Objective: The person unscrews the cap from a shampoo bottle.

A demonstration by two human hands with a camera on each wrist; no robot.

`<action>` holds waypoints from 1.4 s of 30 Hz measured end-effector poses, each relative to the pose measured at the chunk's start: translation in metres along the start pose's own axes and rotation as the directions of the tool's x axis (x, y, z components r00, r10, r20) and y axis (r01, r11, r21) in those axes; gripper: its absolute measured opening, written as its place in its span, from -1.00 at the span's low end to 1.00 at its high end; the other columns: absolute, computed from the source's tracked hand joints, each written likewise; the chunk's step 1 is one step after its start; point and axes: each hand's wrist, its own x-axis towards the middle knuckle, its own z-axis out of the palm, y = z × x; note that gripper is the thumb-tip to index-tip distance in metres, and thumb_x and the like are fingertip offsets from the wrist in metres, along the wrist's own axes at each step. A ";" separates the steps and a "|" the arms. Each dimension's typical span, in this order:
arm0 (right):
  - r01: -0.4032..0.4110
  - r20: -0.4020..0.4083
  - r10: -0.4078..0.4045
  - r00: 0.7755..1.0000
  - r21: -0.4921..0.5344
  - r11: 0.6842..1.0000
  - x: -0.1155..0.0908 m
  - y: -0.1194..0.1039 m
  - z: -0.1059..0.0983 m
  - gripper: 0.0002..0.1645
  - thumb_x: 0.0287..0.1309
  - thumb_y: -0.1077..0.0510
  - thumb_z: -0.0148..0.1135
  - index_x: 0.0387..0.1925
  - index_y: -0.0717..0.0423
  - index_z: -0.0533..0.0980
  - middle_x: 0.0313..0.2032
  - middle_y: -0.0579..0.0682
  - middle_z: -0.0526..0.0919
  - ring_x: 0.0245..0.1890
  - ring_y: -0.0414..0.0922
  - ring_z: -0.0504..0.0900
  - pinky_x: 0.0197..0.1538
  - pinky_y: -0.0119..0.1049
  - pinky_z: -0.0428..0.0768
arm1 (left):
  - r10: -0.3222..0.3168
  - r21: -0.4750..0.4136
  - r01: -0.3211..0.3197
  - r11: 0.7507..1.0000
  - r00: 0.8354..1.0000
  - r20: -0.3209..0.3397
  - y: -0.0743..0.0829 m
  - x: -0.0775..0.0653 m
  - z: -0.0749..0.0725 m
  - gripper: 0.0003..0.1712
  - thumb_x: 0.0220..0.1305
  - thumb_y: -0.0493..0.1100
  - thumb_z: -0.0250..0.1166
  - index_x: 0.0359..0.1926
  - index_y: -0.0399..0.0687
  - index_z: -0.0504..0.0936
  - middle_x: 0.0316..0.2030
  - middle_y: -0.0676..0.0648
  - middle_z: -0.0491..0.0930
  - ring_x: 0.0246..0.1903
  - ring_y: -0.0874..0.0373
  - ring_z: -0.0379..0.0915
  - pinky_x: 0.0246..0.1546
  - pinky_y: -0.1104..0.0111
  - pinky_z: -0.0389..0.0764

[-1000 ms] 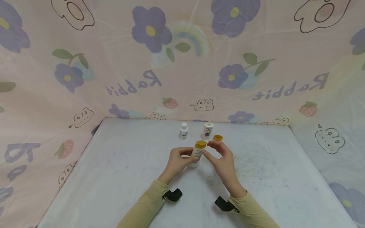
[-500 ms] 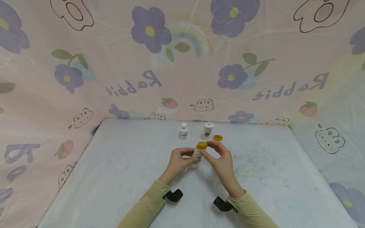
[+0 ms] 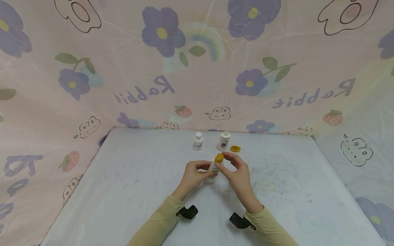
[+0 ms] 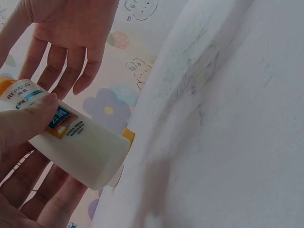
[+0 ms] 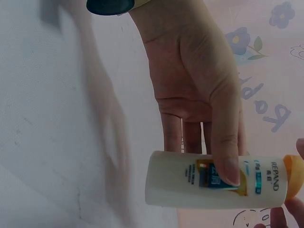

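My left hand (image 3: 192, 177) grips the body of a white shampoo bottle (image 3: 214, 168) with a yellow cap (image 3: 219, 158), tilted above the table. In the right wrist view, the left thumb presses across the label of this bottle (image 5: 213, 183). My right hand (image 3: 238, 174) has its thumb and index finger at the cap, pinching it. In the left wrist view, several right-hand fingers (image 4: 69, 61) spread loosely behind the bottle; the cap is mostly cut off at the left edge. The bottle's lower part is partly hidden by the left hand in the head view.
Behind the hands stand a small white bottle (image 3: 198, 141) with a white cap and a larger white bottle (image 3: 224, 141) with a bare neck. A loose yellow cap (image 3: 235, 149) lies beside it. Patterned cloth (image 3: 197, 75) walls the white table (image 3: 138, 191) at back and sides.
The held bottle has leaned more, and its yellow cap has tipped and moved slightly right. My right thumb and index finger have closed in on the cap. The standing bottles have stayed put.
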 end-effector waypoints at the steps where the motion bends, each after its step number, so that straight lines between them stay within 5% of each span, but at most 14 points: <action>1: 0.001 -0.002 -0.001 1.000 0.000 1.000 0.000 0.000 0.000 -0.45 -0.02 0.05 0.49 0.04 0.10 0.55 -0.02 -0.02 0.61 0.06 -0.11 0.48 0.23 -0.07 0.29 | -0.002 0.000 0.002 1.000 1.000 0.001 0.000 0.000 0.000 -0.67 -0.03 -0.38 0.49 -0.15 -0.29 0.70 -0.26 -0.14 0.70 -0.19 0.02 0.61 -0.17 0.28 0.66; 12: -0.022 0.012 0.021 1.000 0.039 0.999 0.002 0.002 0.005 -0.43 0.01 0.17 0.46 0.10 0.17 0.53 0.04 0.10 0.57 0.10 -0.04 0.42 0.25 -0.04 0.26 | -0.004 0.012 0.004 1.000 1.000 0.010 0.000 -0.001 0.004 -0.66 -0.03 -0.36 0.49 -0.14 -0.29 0.70 -0.25 -0.14 0.70 -0.20 0.03 0.61 -0.17 0.27 0.66; 22: 0.015 0.006 -0.015 1.000 0.024 1.000 0.002 0.002 0.005 -0.58 0.07 0.12 0.43 0.01 0.03 0.61 -0.05 -0.05 0.61 0.03 -0.15 0.49 0.22 -0.10 0.29 | -0.031 -0.020 0.032 0.999 0.999 0.025 -0.001 -0.001 0.004 -0.65 -0.03 -0.39 0.48 -0.13 -0.29 0.70 -0.24 -0.16 0.69 -0.18 0.01 0.60 -0.23 0.41 0.65; 31: -0.024 0.022 0.023 0.999 0.004 1.000 0.001 -0.001 0.001 -0.57 0.08 0.05 0.42 -0.02 0.12 0.61 -0.08 -0.04 0.67 0.07 -0.17 0.47 0.28 -0.06 0.22 | -0.030 -0.008 0.030 1.000 0.999 0.021 -0.001 -0.002 0.003 -0.64 -0.03 -0.37 0.49 -0.13 -0.29 0.70 -0.23 -0.14 0.69 -0.16 0.03 0.60 -0.21 0.40 0.65; 42: -0.019 0.096 0.019 0.995 0.000 1.000 0.001 -0.002 -0.006 -0.53 0.13 0.04 0.37 0.09 0.03 0.56 0.05 -0.02 0.61 0.18 -0.12 0.41 0.31 0.09 0.16 | -0.029 0.018 0.029 0.999 0.999 0.013 0.001 -0.002 0.002 -0.64 -0.03 -0.36 0.50 -0.13 -0.29 0.70 -0.22 -0.13 0.69 -0.18 0.06 0.60 -0.20 0.40 0.65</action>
